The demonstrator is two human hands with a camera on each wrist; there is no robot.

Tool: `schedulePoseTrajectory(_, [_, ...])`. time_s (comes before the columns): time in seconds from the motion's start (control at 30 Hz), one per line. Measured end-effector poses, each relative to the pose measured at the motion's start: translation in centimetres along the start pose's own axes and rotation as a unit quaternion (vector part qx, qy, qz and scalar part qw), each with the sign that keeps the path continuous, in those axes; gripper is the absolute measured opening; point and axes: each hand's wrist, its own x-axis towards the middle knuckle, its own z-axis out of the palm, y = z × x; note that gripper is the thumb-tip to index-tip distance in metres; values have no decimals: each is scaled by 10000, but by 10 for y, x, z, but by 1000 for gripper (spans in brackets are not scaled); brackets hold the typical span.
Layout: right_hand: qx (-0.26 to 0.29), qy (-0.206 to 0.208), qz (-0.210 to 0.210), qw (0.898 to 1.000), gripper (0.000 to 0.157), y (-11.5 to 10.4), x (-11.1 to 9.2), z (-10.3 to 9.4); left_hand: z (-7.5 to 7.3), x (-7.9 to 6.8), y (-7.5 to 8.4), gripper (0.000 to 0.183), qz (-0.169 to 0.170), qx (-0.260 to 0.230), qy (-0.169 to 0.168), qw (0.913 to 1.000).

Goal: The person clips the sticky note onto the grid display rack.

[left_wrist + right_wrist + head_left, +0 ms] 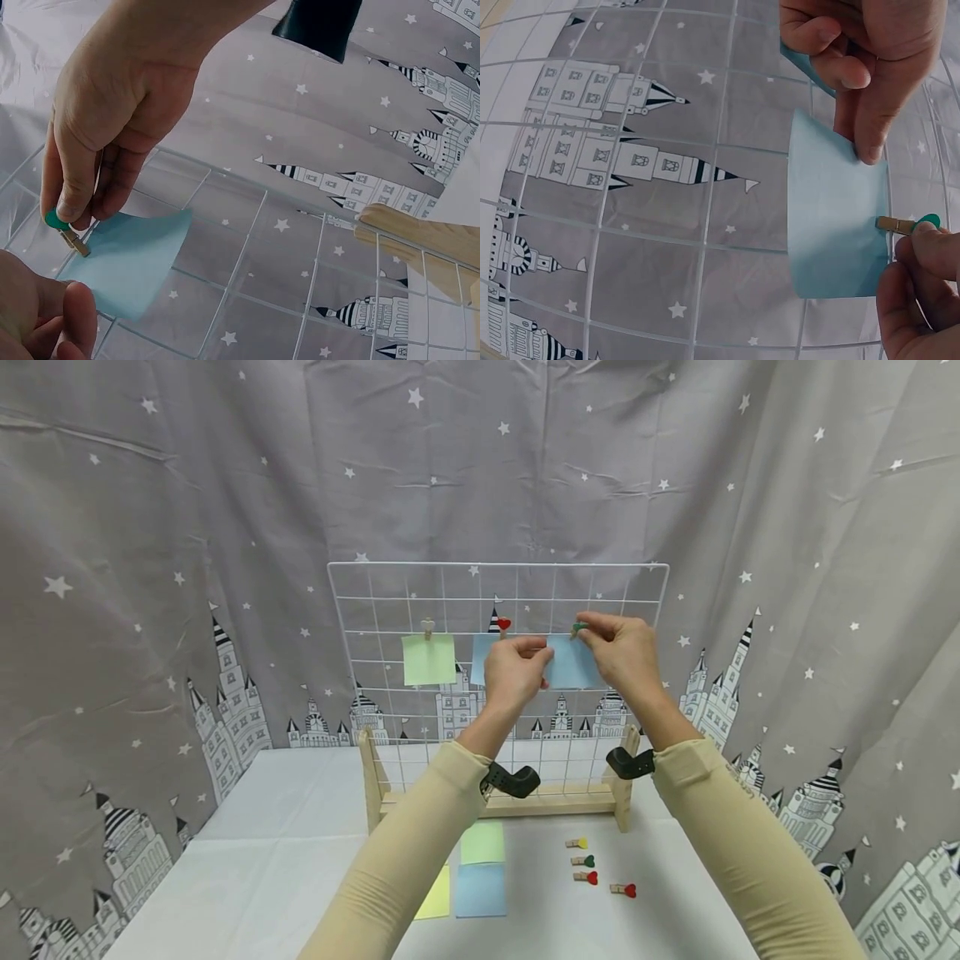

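Note:
A blue paper note (pixel 573 667) lies against the white wire grid (pixel 498 563). My left hand (pixel 516 674) pinches its upper left edge between thumb and finger. With thumb and fingertips my right hand (pixel 624 653) pinches a small wooden clothespin (pixel 897 224) topped by a green heart. In the right wrist view, the clothespin's jaws overlap the note's top edge at a grid wire. To the left, another blue note (pixel 481 658) hangs under a red-heart clothespin (pixel 503 625), partly hidden by my left hand. A green note (pixel 429 662) hangs from a pale-heart clothespin (pixel 427 626).
A wooden base (pixel 551 804) carries the grid upright on the white table (pixel 300 860). In front lie a green note (pixel 482 843), a blue note (pixel 481 891) and a yellow note (pixel 435 897). Several heart clothespins (pixel 585 877) are on the right. A grey curtain (pixel 480 460) hangs behind.

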Motion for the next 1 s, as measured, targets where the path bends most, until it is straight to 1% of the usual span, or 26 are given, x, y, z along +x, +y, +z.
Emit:
schedulePoseTrajectory(0.2, [-27, 51, -35, 10000, 28, 2, -1, 2, -2, -1, -1, 20, -15, -3, -8, 10000])
schedulePoseTrajectory(0.4, [-91, 57, 80, 9999, 30, 2, -1, 2, -6, -4, 0, 20, -1, 85, -43, 10000])
schedulePoseTrajectory(0.6, [-7, -18, 144, 9999, 34, 2, -4, 0, -10, -6, 2, 20, 4, 102, -61, 9999])
schedulePoseTrajectory(0.9, [-42, 30, -74, 10000, 37, 2, -10, -1, -15, -11, 1, 20, 32, 201, -149, 9997])
schedulePoseTrajectory(1.0, [32, 3, -130, 9999, 37, 3, -13, -2, -19, -13, 1, 20, 43, 256, -163, 9995])
